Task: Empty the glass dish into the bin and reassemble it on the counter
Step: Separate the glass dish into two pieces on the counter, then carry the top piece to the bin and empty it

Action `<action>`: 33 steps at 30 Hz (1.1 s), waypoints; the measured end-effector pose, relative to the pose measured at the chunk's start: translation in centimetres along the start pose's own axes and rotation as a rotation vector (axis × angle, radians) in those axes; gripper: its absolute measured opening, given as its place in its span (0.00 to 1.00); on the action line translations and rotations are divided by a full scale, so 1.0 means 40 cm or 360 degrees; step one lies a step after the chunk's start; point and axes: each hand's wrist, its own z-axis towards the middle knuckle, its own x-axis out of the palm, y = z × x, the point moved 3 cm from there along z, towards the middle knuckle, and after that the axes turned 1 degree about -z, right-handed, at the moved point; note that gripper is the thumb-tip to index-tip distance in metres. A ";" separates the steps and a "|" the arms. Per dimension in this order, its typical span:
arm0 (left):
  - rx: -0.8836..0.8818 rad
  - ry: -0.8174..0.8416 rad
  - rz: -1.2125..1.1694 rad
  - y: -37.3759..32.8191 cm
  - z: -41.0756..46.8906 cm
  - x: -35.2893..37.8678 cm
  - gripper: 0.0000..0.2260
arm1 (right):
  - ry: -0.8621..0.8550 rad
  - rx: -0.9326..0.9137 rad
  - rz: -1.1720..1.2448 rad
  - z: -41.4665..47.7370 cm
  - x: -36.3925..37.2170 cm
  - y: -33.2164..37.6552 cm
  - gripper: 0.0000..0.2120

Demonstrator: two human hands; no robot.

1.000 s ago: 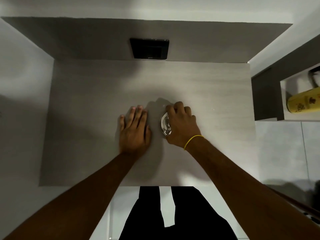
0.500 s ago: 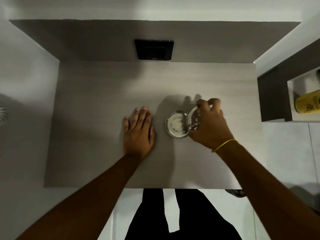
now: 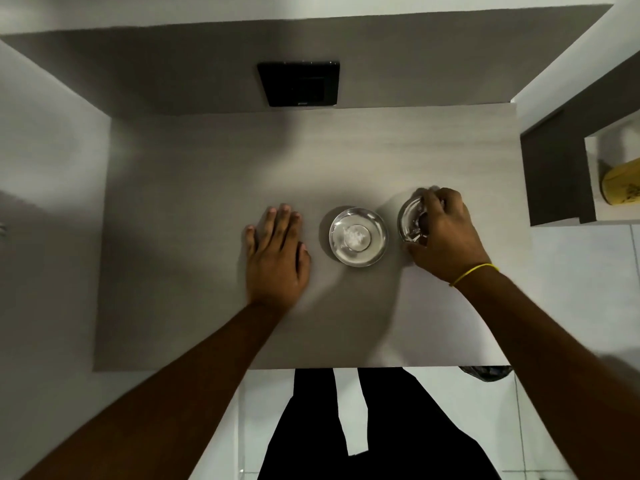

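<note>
Fingers [image 3: 434,202] of the right hand [image 3: 446,237] curl around the glass lid [image 3: 410,220], right of centre. Flat beside it, the left hand [image 3: 277,258] rests with fingers straight, close together. Between them sits the glass dish [image 3: 357,236] (white contents inside) on the grey surface [image 3: 194,209]; a black panel [image 3: 299,84] is at upper centre.

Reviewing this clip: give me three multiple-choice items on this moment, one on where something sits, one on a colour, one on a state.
1. Where is the glass dish?
A. between the two hands
B. left of both hands
C. on the side shelf

2. What colour is the band on the right wrist?
A. red
B. yellow
C. blue

3. What is the state of the glass lid?
A. on the dish
B. lying alone
C. held off the dish by the right hand

Answers: 1 A, the left hand lies flat on the counter beside the dish; 2 B, it reads yellow; 3 C, fingers grip it, dish uncovered.
</note>
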 end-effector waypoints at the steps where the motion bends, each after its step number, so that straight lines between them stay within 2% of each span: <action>1: -0.0007 0.0009 -0.0002 0.000 0.000 -0.003 0.27 | -0.0049 0.0029 0.0010 -0.013 0.002 0.002 0.48; 3: 0.0007 0.0029 -0.0008 -0.010 0.001 -0.005 0.27 | -0.0290 0.0040 0.0056 -0.054 0.003 0.006 0.45; 5: 0.0002 0.0041 -0.0010 -0.007 0.001 -0.006 0.27 | -0.0548 -0.0018 0.0200 -0.103 0.025 0.038 0.32; 8: -0.0006 0.0064 -0.0006 0.001 -0.002 0.000 0.28 | -0.0508 0.0105 0.0402 -0.150 0.082 0.111 0.22; 12: -0.0006 0.0081 0.0015 0.006 -0.005 0.007 0.28 | -0.0375 0.0349 0.0638 -0.140 0.130 0.172 0.20; 15: -0.0010 0.0052 -0.0038 0.002 -0.006 0.004 0.26 | -0.0301 0.0443 0.0785 -0.109 0.129 0.188 0.26; 18: -0.0010 0.0046 -0.0222 -0.036 -0.016 -0.002 0.25 | -0.0305 0.0480 0.0930 -0.101 0.106 0.155 0.31; 20: 0.0027 0.0041 -0.0342 -0.071 -0.053 -0.014 0.24 | -0.0371 0.0472 0.1074 -0.114 0.075 0.119 0.29; 22: 0.0258 0.0050 -0.0356 -0.153 -0.106 -0.012 0.20 | -0.0476 0.0486 0.1182 -0.145 0.033 0.045 0.24; 24: 0.0606 0.0123 -0.0324 -0.256 -0.151 -0.001 0.19 | -0.0540 0.0543 0.1357 -0.187 -0.008 -0.045 0.23; 28: 0.1316 0.0478 -0.0349 -0.500 -0.186 0.051 0.25 | -0.0536 0.0774 0.1705 -0.298 -0.072 -0.273 0.22; 30: 0.1548 0.0528 -0.0285 -0.596 -0.170 0.083 0.25 | -0.0540 0.0904 0.1831 -0.354 -0.088 -0.376 0.20; 33: 0.1838 0.0603 -0.0216 -0.717 -0.125 0.142 0.22 | -0.0701 0.1132 0.1948 -0.459 -0.095 -0.546 0.22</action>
